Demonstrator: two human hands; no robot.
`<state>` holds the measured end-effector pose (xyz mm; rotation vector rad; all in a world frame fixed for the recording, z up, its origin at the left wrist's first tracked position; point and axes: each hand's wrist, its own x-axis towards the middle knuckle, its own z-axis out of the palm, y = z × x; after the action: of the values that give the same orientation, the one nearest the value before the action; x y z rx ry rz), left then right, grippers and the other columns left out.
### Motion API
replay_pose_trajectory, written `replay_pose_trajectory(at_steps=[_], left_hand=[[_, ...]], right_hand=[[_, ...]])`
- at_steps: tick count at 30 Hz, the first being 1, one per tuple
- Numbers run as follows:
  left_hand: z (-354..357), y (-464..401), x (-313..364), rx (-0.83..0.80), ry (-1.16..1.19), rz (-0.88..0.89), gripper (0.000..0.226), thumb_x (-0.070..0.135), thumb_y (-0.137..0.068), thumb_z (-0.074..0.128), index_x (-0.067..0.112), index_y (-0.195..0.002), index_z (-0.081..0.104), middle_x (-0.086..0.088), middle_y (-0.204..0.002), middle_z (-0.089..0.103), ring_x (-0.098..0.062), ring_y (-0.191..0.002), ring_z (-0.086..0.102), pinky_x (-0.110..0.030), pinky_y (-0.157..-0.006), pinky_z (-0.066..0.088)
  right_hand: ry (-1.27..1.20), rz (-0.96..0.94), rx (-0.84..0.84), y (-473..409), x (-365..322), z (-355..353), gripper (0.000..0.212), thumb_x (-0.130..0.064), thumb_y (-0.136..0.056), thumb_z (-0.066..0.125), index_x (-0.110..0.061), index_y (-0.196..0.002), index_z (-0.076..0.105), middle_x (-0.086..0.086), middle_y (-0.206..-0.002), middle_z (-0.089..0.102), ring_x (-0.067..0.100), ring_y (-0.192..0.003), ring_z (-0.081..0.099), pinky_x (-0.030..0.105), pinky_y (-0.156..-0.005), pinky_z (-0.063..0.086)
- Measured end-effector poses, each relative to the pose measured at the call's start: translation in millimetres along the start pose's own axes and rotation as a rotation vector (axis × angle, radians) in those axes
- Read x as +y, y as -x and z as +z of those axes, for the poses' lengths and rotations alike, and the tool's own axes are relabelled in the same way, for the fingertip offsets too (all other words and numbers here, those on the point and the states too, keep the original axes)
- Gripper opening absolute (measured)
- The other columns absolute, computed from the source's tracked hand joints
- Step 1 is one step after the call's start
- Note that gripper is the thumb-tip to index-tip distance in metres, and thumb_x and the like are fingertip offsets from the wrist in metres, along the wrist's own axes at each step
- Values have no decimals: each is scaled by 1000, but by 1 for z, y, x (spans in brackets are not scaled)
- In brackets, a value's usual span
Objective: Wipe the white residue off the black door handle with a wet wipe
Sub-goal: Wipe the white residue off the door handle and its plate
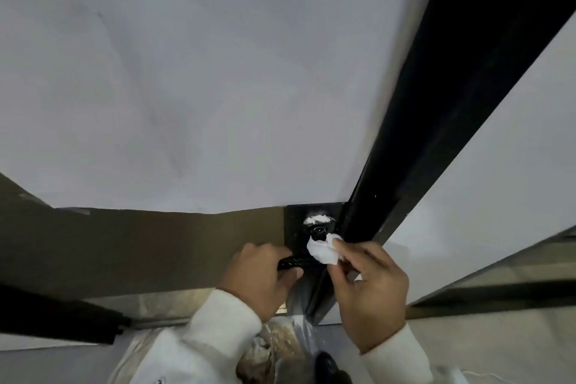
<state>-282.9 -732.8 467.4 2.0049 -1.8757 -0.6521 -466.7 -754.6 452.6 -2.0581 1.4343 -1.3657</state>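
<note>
The black door handle (291,261) juts left from a black plate (294,227) on the door. My left hand (260,274) is wrapped around the lever's outer end. A crumpled white wet wipe (321,251) is pinched in my right hand (371,284) and pressed against the handle's round base. White residue (316,219) streaks the top of the collar just above the wipe. Part of the lever is hidden under my left fingers.
The door is covered with white sheeting (218,87) above and brown paper (140,246) below. A black door frame (452,103) runs diagonally up to the right. Plastic sheeting and a dark shoe (327,365) lie on the floor below.
</note>
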Motion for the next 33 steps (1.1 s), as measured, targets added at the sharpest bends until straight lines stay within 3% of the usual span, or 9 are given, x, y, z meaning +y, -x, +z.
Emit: replay_pose_trajectory(at_steps=[3, 7, 11, 14, 20, 24, 26, 33], left_hand=[[0, 1, 1, 26, 3, 6, 28, 51, -88, 58, 25, -90, 68, 2, -76, 70, -25, -77, 65, -33, -69, 53], [-3, 3, 3, 32, 0, -2, 27, 48, -89, 60, 23, -92, 68, -2, -80, 70, -28, -81, 65, -30, -67, 49], [-3, 4, 3, 18, 36, -15, 24, 46, -90, 60, 25, -95, 69, -2, -82, 66, -28, -83, 64, -27, -65, 42], [-2, 3, 1, 22, 41, -18, 26, 47, -89, 59, 27, -100, 71, -4, -86, 69, -27, -82, 64, -29, -67, 47], [-4, 4, 3, 21, 76, -34, 22, 44, -89, 63, 26, -97, 73, 3, -74, 62, -22, -69, 59, -24, -62, 42], [-2, 6, 3, 21, 84, -59, 25, 47, -88, 61, 26, -99, 72, -2, -83, 70, -26, -81, 67, -31, -69, 55], [-1, 6, 3, 27, 90, -72, 25, 46, -87, 61, 27, -99, 72, -2, -86, 72, -26, -82, 67, -34, -73, 57], [1, 7, 5, 28, 88, -89, 25, 45, -87, 60, 30, -103, 72, 1, -92, 75, -24, -86, 69, -35, -79, 59]], right_hand=[[237, -108, -40, -14, -4, 4, 30, -13, -81, 62, -7, -108, 75, 9, -98, 69, 24, -75, 68, 34, -68, 57], [331, -77, -118, -30, -13, 25, 28, -2, -78, 71, -2, -106, 72, 15, -104, 66, 36, -76, 69, 44, -64, 60], [305, -103, -144, -35, -14, 33, 15, -4, -78, 75, -5, -93, 73, 12, -91, 65, 34, -70, 67, 40, -59, 58], [336, -144, -176, -40, -15, 36, 6, -3, -80, 72, -7, -79, 67, 10, -80, 59, 32, -63, 60, 39, -50, 53], [411, -171, -353, -34, -15, 30, 26, 8, -67, 71, -3, -91, 72, 9, -90, 58, 31, -81, 61, 40, -53, 57], [375, -176, -346, -35, -20, 16, 24, 10, -64, 71, -4, -83, 72, 8, -88, 59, 28, -78, 61, 32, -61, 57], [359, -191, -305, -40, -21, 20, 29, 11, -65, 71, -1, -92, 74, 11, -91, 61, 31, -82, 63, 35, -63, 59], [468, -336, -400, -37, -16, 38, 28, 6, -61, 79, 1, -87, 71, 11, -88, 58, 33, -83, 55, 42, -65, 55]])
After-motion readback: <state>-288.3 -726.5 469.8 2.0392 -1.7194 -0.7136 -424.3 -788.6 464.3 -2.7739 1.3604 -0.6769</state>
